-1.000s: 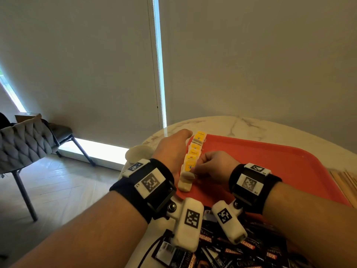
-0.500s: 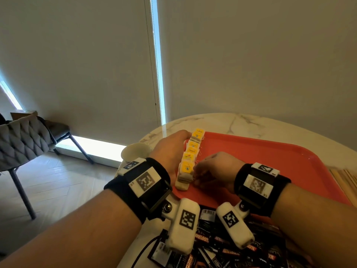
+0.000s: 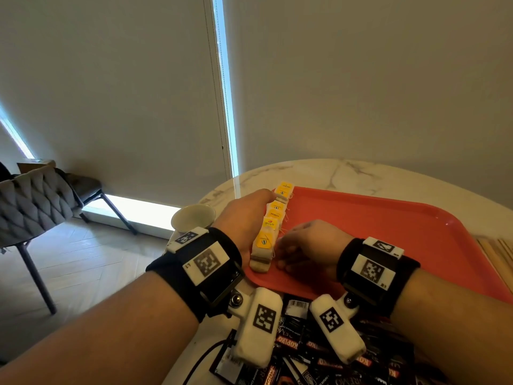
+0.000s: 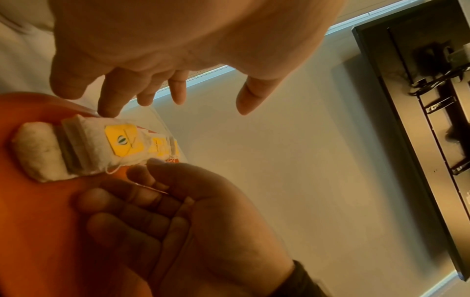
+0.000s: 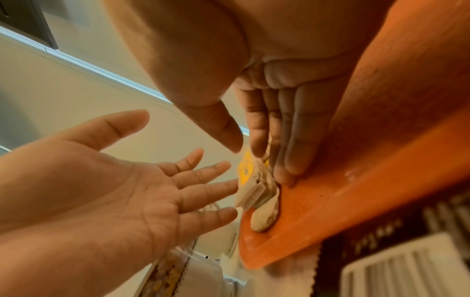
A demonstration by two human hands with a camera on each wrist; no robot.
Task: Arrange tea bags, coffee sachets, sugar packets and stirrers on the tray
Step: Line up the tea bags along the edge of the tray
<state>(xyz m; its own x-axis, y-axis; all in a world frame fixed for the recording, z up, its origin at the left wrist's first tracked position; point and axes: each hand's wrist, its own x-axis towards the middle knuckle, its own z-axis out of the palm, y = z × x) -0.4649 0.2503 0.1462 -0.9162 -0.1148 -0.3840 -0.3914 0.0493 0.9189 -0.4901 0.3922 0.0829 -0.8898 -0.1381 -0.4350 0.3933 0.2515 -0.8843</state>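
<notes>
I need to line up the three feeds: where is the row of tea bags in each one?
Head: row of tea bags at centre, along the red tray's left edge, between left hand and right hand.
Left wrist: left of centre, on the tray.
Right wrist: centre, at the tray's corner.
Shared landmark: the nearest bag's yellow tag.

Daylight through narrow blind gap (image 3: 226, 107) and floor-level strip, blown out. Head view evenly lit, sharp centre, wide-angle bending at edges. Small glare spot on tray (image 3: 447, 224). Wrist views warm, orange-tinted, soft; near palms out of focus, right hand (image 4: 178, 217) in shadow, corners smeared.
</notes>
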